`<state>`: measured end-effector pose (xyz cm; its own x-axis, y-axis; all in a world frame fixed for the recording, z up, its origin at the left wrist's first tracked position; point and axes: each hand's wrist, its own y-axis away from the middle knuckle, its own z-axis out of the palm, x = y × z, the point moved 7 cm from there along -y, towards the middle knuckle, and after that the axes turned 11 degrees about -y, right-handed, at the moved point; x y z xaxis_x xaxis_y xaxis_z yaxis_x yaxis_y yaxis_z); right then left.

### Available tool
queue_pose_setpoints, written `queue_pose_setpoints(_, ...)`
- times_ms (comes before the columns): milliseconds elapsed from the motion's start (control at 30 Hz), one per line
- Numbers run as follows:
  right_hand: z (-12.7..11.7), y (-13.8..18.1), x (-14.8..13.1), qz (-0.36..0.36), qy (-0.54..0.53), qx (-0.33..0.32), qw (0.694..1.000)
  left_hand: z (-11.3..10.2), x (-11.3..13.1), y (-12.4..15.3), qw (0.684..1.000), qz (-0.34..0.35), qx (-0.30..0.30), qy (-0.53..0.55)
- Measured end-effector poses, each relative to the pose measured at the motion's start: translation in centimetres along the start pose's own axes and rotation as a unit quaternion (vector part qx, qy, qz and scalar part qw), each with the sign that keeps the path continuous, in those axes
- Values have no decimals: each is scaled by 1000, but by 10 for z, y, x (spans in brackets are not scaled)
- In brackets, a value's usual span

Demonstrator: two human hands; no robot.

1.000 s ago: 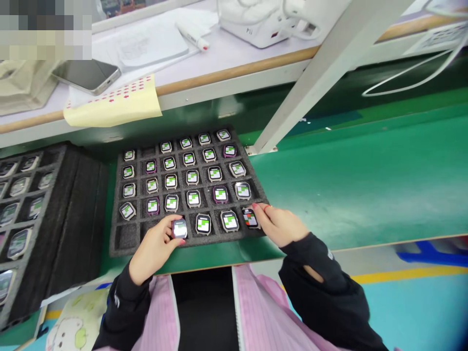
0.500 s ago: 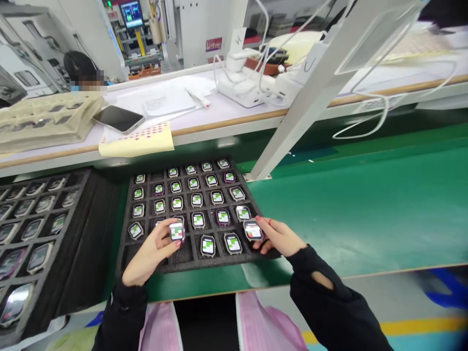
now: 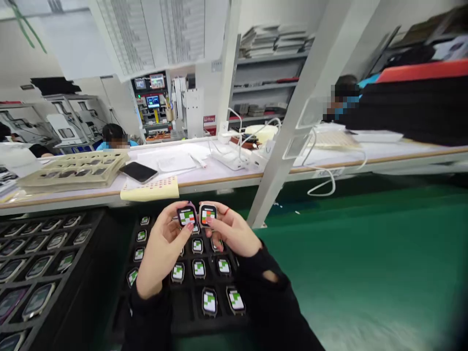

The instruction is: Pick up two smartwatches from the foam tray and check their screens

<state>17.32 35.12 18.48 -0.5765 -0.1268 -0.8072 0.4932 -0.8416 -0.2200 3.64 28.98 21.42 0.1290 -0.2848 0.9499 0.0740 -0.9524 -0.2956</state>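
My left hand (image 3: 161, 251) holds up a small smartwatch body (image 3: 186, 217) with a lit green, white and red screen. My right hand (image 3: 234, 234) grips a second watch body (image 3: 208, 215) with a similar screen. The two watches sit side by side, almost touching, raised above a black foam tray (image 3: 190, 312). That tray lies on the green conveyor belt (image 3: 365, 273) and holds several more watch bodies (image 3: 209, 301) with lit screens in its pockets. Both forearms wear black sleeves.
A second black tray (image 3: 32, 273) of watch bodies sits to the left. A slanted white post (image 3: 285, 156) rises just right of my hands. Behind is a white bench (image 3: 197, 178) with a phone (image 3: 138, 171), yellow sticker sheet (image 3: 151, 189), beige trays (image 3: 73, 170), cables. People sit farther back.
Both hands lifted their watches out of the tray's front row and brought them together in front of me. The camera tilted up, showing the workshop behind.
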Motion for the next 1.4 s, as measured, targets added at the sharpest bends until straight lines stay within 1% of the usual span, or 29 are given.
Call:
queue_pose_setpoints(67,3,-6,5,-8,13,5,1000,-3,-5,-2,1000,-10,7,-23)
queue_pose_setpoints(133,1,-10,12,2,28,14,1000,-6,-9,-3,999,-19,11,-36)
queue_pose_setpoints(267,-6,-12,17,-2,27,25,999,-15,-12,-5,997,-35,49,-48)
queue_pose_setpoints(367,-9,-9,13,-4,39,26,999,-16,-10,-3,996,-49,51,-60)
queue_pose_setpoints(433,-6,-6,8,-4,54,17,998,-15,-7,0,995,-54,47,-67)
queue_pose_setpoints(600,4,-1,-5,-3,100,-1,995,-12,3,5,996,-39,51,-58)
queue_pose_setpoints(800,10,4,-9,9,118,-19,993,-7,6,6,997,-23,45,-54)
queue_pose_setpoints(1000,5,7,-10,-21,133,25,991,-10,4,5,994,-26,62,-83)
queue_pose_setpoints(1100,5,7,-8,-32,131,26,991,-12,5,5,993,-22,70,-93)
queue_pose_setpoints(1200,7,7,-11,-23,123,29,992,-11,7,5,993,-16,70,-94)
queue_pose_setpoints(1267,9,8,-15,-17,122,24,992,-11,7,6,993,-16,69,-91)
queue_pose_setpoints(1400,10,8,-17,-8,126,-6,992,-11,7,6,994,-15,78,-80)
